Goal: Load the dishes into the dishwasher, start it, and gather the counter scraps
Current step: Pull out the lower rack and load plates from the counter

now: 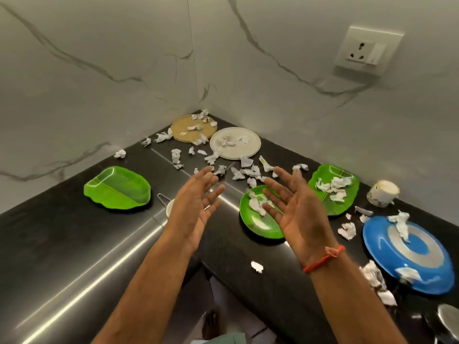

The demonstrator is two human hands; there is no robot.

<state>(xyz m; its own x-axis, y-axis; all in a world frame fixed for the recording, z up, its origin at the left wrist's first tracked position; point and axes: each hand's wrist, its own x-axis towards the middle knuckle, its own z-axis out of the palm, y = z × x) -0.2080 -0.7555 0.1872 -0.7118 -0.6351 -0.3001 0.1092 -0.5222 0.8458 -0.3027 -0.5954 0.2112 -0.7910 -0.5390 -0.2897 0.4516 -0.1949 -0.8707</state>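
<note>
My left hand [196,207] and my right hand [295,209] hover over the black corner counter [62,244], palms facing each other, fingers spread, holding nothing. Under my right hand lies a round green plate [258,224] with paper scraps on it. A green leaf-shaped plate [116,188] lies to the left, and another [335,189] with scraps to the right. A blue plate [409,254], a white plate [236,142] and a tan plate [193,129] also carry scraps. Crumpled paper scraps [238,172] litter the counter between them.
A white cup [382,193] stands by the right wall. A small white vessel with a wire handle [165,202] sits partly hidden behind my left hand. A steel item [447,316] shows at the lower right. A wall socket [365,50] is mounted above the counter.
</note>
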